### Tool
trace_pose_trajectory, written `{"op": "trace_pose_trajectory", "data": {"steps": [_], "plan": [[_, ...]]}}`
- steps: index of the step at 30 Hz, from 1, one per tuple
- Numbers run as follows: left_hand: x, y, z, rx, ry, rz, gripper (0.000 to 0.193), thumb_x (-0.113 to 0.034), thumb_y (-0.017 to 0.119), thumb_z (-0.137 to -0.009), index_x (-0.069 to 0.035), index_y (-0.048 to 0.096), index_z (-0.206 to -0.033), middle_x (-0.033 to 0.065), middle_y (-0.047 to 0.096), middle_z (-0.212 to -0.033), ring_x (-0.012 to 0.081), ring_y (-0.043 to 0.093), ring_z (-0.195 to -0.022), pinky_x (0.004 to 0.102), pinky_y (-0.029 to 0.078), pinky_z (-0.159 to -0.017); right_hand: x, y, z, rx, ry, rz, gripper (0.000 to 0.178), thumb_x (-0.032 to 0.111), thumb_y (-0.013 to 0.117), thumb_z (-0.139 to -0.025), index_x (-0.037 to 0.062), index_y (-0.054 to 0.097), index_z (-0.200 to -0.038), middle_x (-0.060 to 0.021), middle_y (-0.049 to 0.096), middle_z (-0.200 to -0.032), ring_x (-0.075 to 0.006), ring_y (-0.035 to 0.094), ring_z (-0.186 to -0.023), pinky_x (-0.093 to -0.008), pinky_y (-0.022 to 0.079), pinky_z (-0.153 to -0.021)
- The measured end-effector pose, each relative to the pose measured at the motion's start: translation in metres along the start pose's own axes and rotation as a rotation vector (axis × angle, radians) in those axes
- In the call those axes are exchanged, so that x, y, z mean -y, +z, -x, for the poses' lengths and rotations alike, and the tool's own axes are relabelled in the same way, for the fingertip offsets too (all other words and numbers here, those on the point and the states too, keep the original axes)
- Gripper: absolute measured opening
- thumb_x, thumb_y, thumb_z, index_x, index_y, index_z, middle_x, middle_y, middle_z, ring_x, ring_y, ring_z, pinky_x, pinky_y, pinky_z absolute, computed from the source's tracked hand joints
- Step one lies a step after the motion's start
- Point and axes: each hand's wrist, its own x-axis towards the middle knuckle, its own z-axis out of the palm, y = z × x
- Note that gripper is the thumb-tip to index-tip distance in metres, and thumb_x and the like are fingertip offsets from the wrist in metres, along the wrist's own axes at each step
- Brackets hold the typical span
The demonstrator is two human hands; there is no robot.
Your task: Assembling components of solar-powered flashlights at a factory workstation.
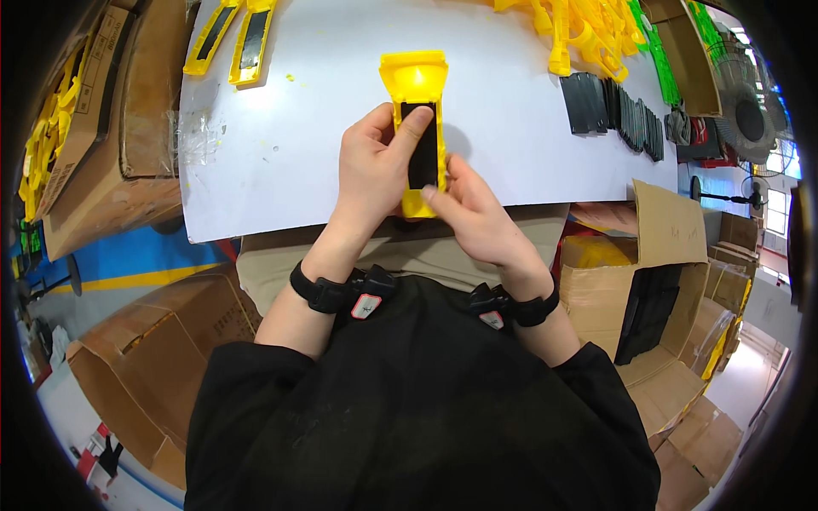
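A yellow plastic holder [416,78] with a black rectangular insert [423,157] in its middle lies over the near edge of the white table [324,128]. My left hand [375,166] grips its left side, with the index finger pressed on the top of the black insert. My right hand [477,213] holds its lower right edge, thumb on the insert's bottom corner. Both wrists wear black bands.
Two finished yellow holders [230,38] lie at the table's far left. A heap of yellow parts [588,30] and a row of black inserts [613,106] sit at the far right. Cardboard boxes [102,162] stand left, and a box of black inserts [652,307] right.
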Motion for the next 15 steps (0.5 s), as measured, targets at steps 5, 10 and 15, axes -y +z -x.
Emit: {"op": "trace_pose_trajectory", "data": {"steps": [5,10,15], "plan": [[-0.004,-0.016,-0.005,0.347,-0.163,0.153,0.041,-0.034,0.045,-0.099,0.003,0.058,-0.111,0.0057,0.062,-0.089,0.0091,0.057,-0.079,0.0228,0.046,-0.07,0.018,-0.001,0.007,0.191,0.12,-0.473,0.036,0.017,0.053,-0.095,-0.0018,0.039,-0.123,-0.0089,0.055,-0.107,-0.0134,0.055,-0.094,-0.0274,0.047,-0.08],[-0.008,-0.023,0.015,0.275,-0.252,0.198,0.048,-0.04,0.039,-0.099,0.001,0.053,-0.119,0.0068,0.06,-0.108,0.0132,0.057,-0.094,0.0298,0.045,-0.084,0.018,-0.003,0.0,0.003,-0.009,-0.135,0.038,0.013,0.057,-0.093,-0.0011,0.037,-0.123,-0.0067,0.052,-0.105,-0.0111,0.053,-0.093,-0.0265,0.046,-0.081],[-0.014,-0.007,0.028,0.304,-0.204,0.179,0.022,-0.014,0.06,-0.092,0.0,0.051,-0.106,0.0061,0.062,-0.094,0.0087,0.059,-0.084,0.0233,0.05,-0.074,0.013,-0.004,-0.002,-0.026,0.026,-0.343,0.031,0.019,0.036,-0.1,0.002,0.037,-0.127,-0.0069,0.053,-0.113,-0.013,0.052,-0.103,-0.0285,0.043,-0.088]]}}
